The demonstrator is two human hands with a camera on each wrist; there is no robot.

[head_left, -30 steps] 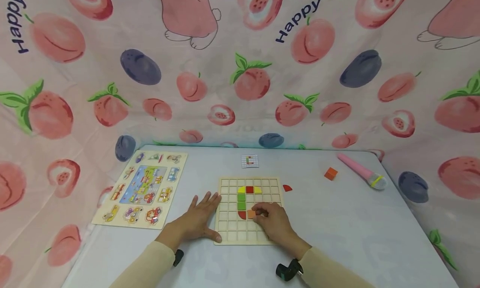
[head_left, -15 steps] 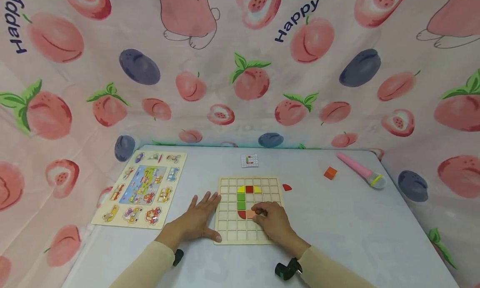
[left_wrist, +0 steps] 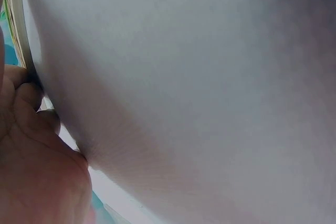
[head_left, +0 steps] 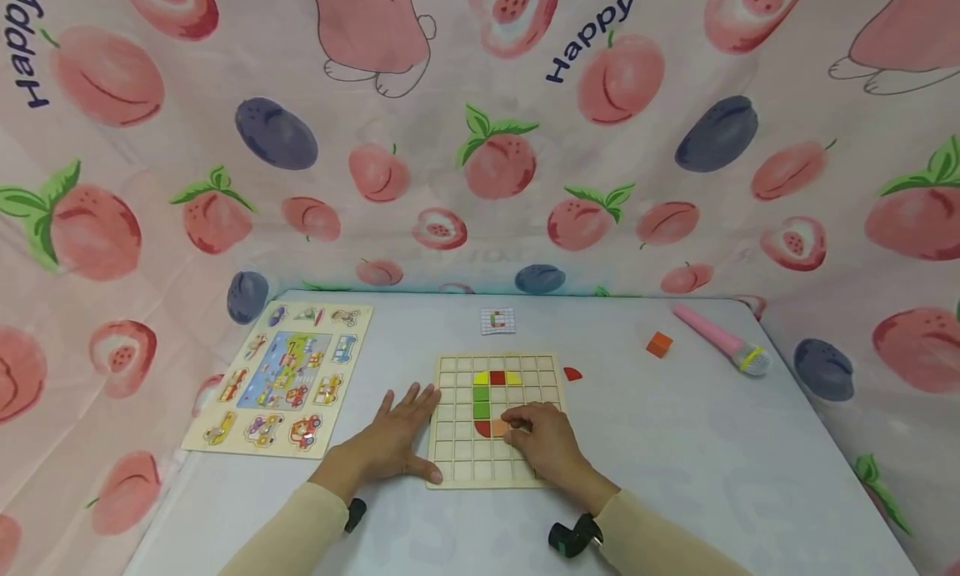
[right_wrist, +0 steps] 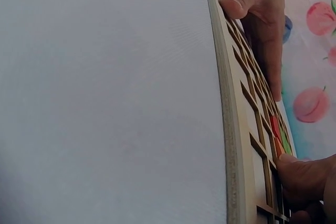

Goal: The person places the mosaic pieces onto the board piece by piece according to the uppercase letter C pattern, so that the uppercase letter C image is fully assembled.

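Note:
A wooden grid board lies on the table, holding yellow, red and green pieces in its cells. My right hand is over the board's right half, thumb and fingertips curled at an orange square tile beside a red quarter-round piece. In the right wrist view the thumb touches the orange tile. My left hand lies with spread fingers along the board's left side, its thumb on the near left corner. The left wrist view shows part of that left hand against the white table.
A vehicle puzzle board lies at the left. Behind the grid board is a small pattern card. To the right are a loose red quarter-round piece, orange square tiles and a pink toy microphone. A fruit-print curtain hangs behind.
The head view has shifted very slightly. Both hands and the pieces keep their places on the board.

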